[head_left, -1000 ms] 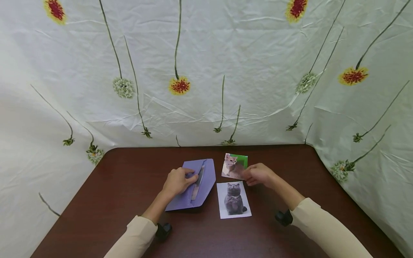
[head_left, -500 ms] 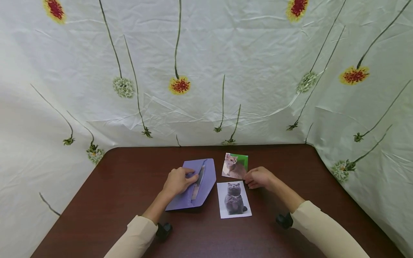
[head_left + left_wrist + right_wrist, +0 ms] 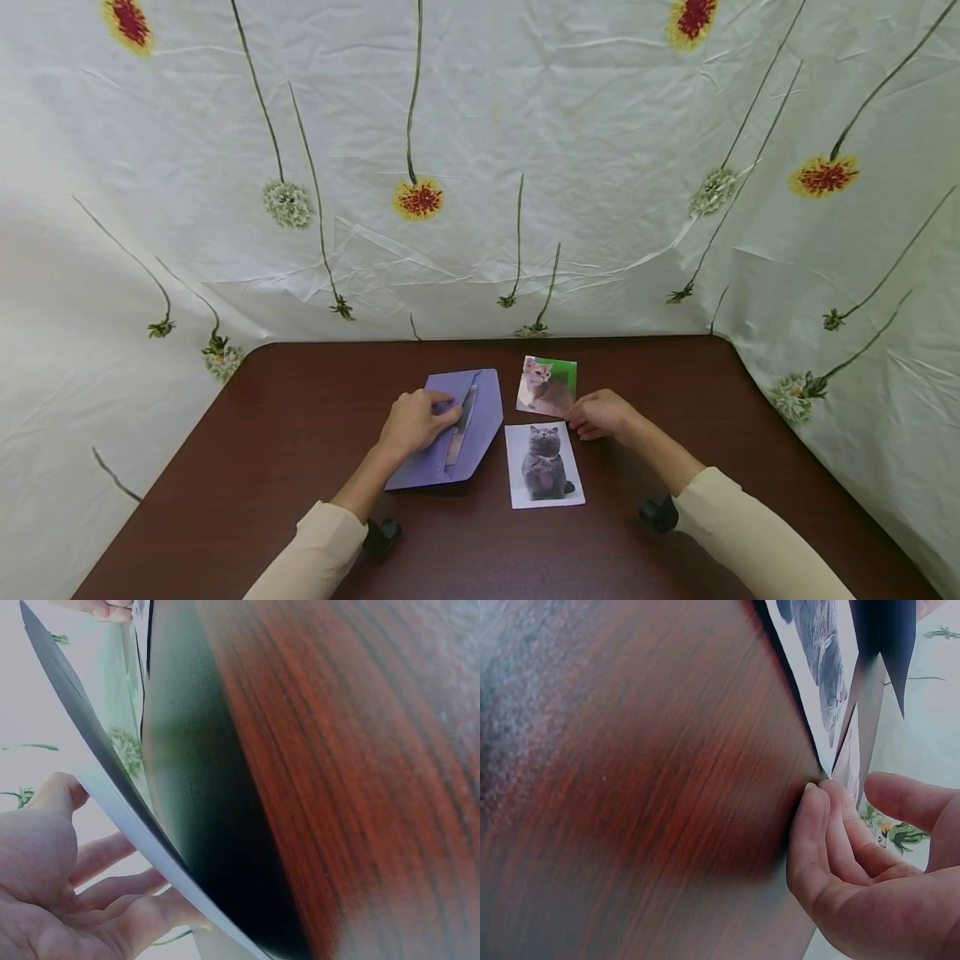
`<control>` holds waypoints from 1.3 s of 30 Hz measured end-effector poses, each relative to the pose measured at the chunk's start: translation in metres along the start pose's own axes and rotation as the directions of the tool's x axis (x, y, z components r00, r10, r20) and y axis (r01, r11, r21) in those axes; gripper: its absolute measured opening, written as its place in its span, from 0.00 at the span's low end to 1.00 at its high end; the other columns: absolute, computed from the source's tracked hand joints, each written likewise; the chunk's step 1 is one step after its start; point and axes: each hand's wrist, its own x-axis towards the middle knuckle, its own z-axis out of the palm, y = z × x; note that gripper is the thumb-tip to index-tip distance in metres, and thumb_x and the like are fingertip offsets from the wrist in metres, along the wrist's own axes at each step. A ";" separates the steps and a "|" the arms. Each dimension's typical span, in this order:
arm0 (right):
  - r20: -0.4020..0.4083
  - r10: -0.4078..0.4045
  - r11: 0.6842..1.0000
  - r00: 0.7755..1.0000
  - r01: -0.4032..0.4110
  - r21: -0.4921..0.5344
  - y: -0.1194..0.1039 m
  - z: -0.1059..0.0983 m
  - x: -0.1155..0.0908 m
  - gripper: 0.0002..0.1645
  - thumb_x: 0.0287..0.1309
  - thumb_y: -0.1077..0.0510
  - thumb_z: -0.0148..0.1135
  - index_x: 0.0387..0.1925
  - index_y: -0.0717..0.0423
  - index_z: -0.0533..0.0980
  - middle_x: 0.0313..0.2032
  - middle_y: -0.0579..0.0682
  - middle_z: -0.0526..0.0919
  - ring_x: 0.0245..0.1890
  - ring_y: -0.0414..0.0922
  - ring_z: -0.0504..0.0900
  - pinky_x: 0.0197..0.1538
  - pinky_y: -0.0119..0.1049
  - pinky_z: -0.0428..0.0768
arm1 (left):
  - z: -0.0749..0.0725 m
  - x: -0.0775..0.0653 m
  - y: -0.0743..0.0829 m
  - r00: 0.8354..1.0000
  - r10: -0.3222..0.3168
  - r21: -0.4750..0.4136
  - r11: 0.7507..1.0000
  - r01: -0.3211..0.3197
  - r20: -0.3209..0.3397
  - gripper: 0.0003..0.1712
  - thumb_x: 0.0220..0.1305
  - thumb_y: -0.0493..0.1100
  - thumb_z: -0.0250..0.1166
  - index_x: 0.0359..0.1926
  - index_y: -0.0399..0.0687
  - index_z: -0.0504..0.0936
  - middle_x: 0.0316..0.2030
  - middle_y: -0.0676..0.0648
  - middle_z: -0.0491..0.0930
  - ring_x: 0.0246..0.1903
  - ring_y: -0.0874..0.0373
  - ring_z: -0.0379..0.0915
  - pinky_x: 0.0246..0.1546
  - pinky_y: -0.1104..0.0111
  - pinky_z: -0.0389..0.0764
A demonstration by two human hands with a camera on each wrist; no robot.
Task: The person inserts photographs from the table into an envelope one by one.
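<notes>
A lavender envelope [image 3: 481, 421] lies on the table with its flap towards the right. A picture strip [image 3: 461, 427] shows in its opening. My left hand [image 3: 415, 423] rests on the envelope, thumb at that opening; in the left wrist view the fingers [image 3: 112, 859] touch its raised sheet. To the right, a photo of a light kitten on pink and green [image 3: 542, 387] lies above a photo of a grey cat on white [image 3: 516, 467]. At the kitten photo's lower right corner is my right hand [image 3: 603, 414]. In the right wrist view its fingers [image 3: 806, 847] bend loosely, thumb apart.
The dark red-brown table [image 3: 300, 417] has rounded far corners. Behind it hangs a white cloth [image 3: 600, 125] printed with flowers and stems. Dark wrist devices [image 3: 660, 511] sit by the cream sleeves [image 3: 750, 533].
My right hand has slipped slightly down from the kitten photo, uncovering a little more of its corner. The left hand, the envelope and both photos stay where they were.
</notes>
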 end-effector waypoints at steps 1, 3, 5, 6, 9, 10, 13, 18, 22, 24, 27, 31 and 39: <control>-0.001 0.000 1.000 1.000 0.000 -0.002 0.000 0.000 0.000 0.19 0.65 0.62 0.59 0.51 0.74 0.79 0.39 0.61 0.85 0.34 0.47 0.82 0.43 0.39 0.85 | 0.000 0.000 0.000 1.000 0.001 0.000 1.000 -0.001 0.000 0.19 0.63 0.49 0.69 0.49 0.41 0.90 0.48 0.36 0.87 0.48 0.40 0.85 0.48 0.49 0.83; -0.003 -0.002 1.000 1.000 0.002 -0.005 0.000 0.000 0.001 0.19 0.65 0.62 0.59 0.51 0.74 0.79 0.39 0.61 0.85 0.34 0.47 0.82 0.43 0.39 0.85 | 0.000 0.000 0.000 1.000 0.003 0.000 1.000 -0.003 -0.001 0.19 0.63 0.49 0.69 0.49 0.41 0.90 0.48 0.36 0.87 0.48 0.40 0.85 0.48 0.49 0.83; -0.003 -0.008 1.000 1.000 0.008 -0.007 0.000 0.000 0.001 0.18 0.64 0.62 0.60 0.49 0.74 0.80 0.38 0.61 0.85 0.34 0.47 0.82 0.42 0.39 0.85 | 0.000 0.000 0.000 1.000 0.004 -0.002 1.000 -0.004 -0.003 0.19 0.63 0.49 0.69 0.49 0.41 0.90 0.48 0.36 0.87 0.47 0.41 0.85 0.47 0.49 0.83; -0.003 -0.012 1.000 1.000 0.012 -0.010 0.000 0.000 0.001 0.18 0.64 0.62 0.60 0.49 0.74 0.80 0.38 0.60 0.85 0.33 0.47 0.82 0.42 0.39 0.85 | 0.000 0.000 0.000 1.000 0.005 -0.002 1.000 -0.005 -0.004 0.19 0.63 0.49 0.69 0.49 0.41 0.90 0.48 0.36 0.87 0.47 0.41 0.85 0.47 0.49 0.83; -0.003 -0.017 1.000 1.000 0.017 -0.017 0.000 0.001 0.002 0.16 0.62 0.63 0.61 0.46 0.73 0.81 0.35 0.57 0.85 0.32 0.45 0.80 0.40 0.37 0.85 | 0.000 0.000 -0.001 1.000 0.004 -0.001 1.000 -0.004 -0.005 0.19 0.63 0.49 0.69 0.49 0.41 0.90 0.48 0.36 0.87 0.47 0.41 0.85 0.47 0.49 0.83; -0.003 -0.018 1.000 1.000 0.018 -0.021 0.001 0.002 0.002 0.16 0.62 0.63 0.61 0.45 0.73 0.81 0.34 0.56 0.84 0.32 0.45 0.80 0.39 0.36 0.85 | 0.000 0.000 -0.001 1.000 0.003 0.001 1.000 -0.003 -0.005 0.19 0.63 0.49 0.69 0.49 0.42 0.90 0.48 0.36 0.87 0.47 0.41 0.85 0.47 0.49 0.83; -0.011 -0.013 1.000 1.000 0.013 -0.026 0.001 0.003 0.003 0.14 0.62 0.62 0.63 0.43 0.72 0.81 0.32 0.54 0.83 0.30 0.43 0.79 0.38 0.34 0.84 | 0.002 0.000 -0.002 1.000 -0.003 0.004 1.000 0.003 -0.003 0.19 0.63 0.50 0.69 0.49 0.42 0.90 0.48 0.36 0.87 0.49 0.40 0.85 0.48 0.49 0.83; -0.020 -0.015 0.999 1.000 0.014 -0.035 0.000 0.004 0.002 0.12 0.62 0.62 0.63 0.40 0.70 0.81 0.30 0.53 0.82 0.29 0.43 0.78 0.36 0.34 0.84 | 0.002 0.000 -0.003 1.000 -0.007 0.004 1.000 0.007 -0.003 0.19 0.63 0.50 0.69 0.49 0.42 0.90 0.48 0.36 0.87 0.49 0.40 0.84 0.48 0.49 0.82; -0.017 -0.022 0.999 1.000 0.021 -0.047 -0.001 0.005 0.002 0.10 0.60 0.62 0.64 0.37 0.68 0.82 0.29 0.51 0.81 0.28 0.43 0.77 0.35 0.33 0.83 | 0.001 0.000 -0.002 1.000 -0.008 0.009 1.000 0.008 0.001 0.20 0.63 0.50 0.69 0.50 0.42 0.89 0.48 0.36 0.87 0.49 0.41 0.85 0.47 0.50 0.83; -0.017 -0.024 0.998 1.000 0.024 -0.052 -0.001 0.005 0.003 0.09 0.59 0.62 0.65 0.36 0.67 0.83 0.28 0.49 0.80 0.28 0.42 0.77 0.35 0.33 0.82 | 0.000 0.000 -0.001 1.000 -0.008 0.011 1.000 0.008 0.002 0.20 0.63 0.50 0.69 0.50 0.42 0.89 0.48 0.36 0.87 0.49 0.41 0.85 0.47 0.50 0.83; -0.008 -0.036 0.997 0.999 0.035 -0.069 0.000 0.005 0.004 0.08 0.56 0.63 0.67 0.34 0.67 0.83 0.26 0.47 0.78 0.27 0.41 0.76 0.35 0.32 0.81 | 0.000 0.000 -0.001 1.000 -0.009 0.013 1.000 0.009 0.003 0.19 0.63 0.49 0.69 0.50 0.42 0.90 0.48 0.37 0.87 0.49 0.40 0.84 0.47 0.49 0.83; 0.000 -0.050 0.994 0.999 0.049 -0.095 0.001 0.007 0.004 0.08 0.54 0.65 0.68 0.33 0.68 0.84 0.24 0.46 0.76 0.27 0.41 0.75 0.34 0.32 0.79 | 0.001 0.000 -0.001 1.000 -0.011 0.009 1.000 0.011 0.004 0.20 0.63 0.49 0.69 0.50 0.42 0.89 0.48 0.36 0.87 0.47 0.41 0.85 0.46 0.50 0.83; 0.024 -0.013 0.998 1.000 0.014 -0.068 -0.001 0.009 0.003 0.08 0.52 0.65 0.67 0.33 0.67 0.84 0.24 0.47 0.76 0.26 0.42 0.76 0.34 0.33 0.80 | 0.001 0.000 0.000 1.000 0.004 0.007 1.000 -0.004 -0.006 0.19 0.63 0.49 0.70 0.49 0.42 0.90 0.48 0.36 0.87 0.45 0.42 0.86 0.45 0.50 0.84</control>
